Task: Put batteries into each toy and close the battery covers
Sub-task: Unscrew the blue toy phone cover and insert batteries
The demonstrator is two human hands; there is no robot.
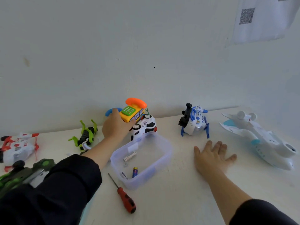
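The left hand (115,125) reaches to the far side of the white table (178,200) and grips the near end of a yellow toy telephone bus (133,113), its fingers curled round the body below the orange handset (136,102). Just right of it, touching the bus, a white and black toy car (144,127) lies tipped on its side with its wheels showing. The right hand (211,155) lies flat on the table with fingers spread and holds nothing. Between the two hands stands a clear plastic container (162,161) holding a white battery (129,157) and a blue and yellow battery (134,172). Near its front left corner lies a red-handled screwdriver (125,197). To the left are a green and black insect toy (86,135), a red and white helicopter toy (17,147) and, partly behind the dark sleeve (65,184), a green and black vehicle (26,172). On the right stand a blue and white helicopter toy (195,122) and, further right, a white toy airplane (259,140). A sheet with a QR code (246,16) hangs on the wall.
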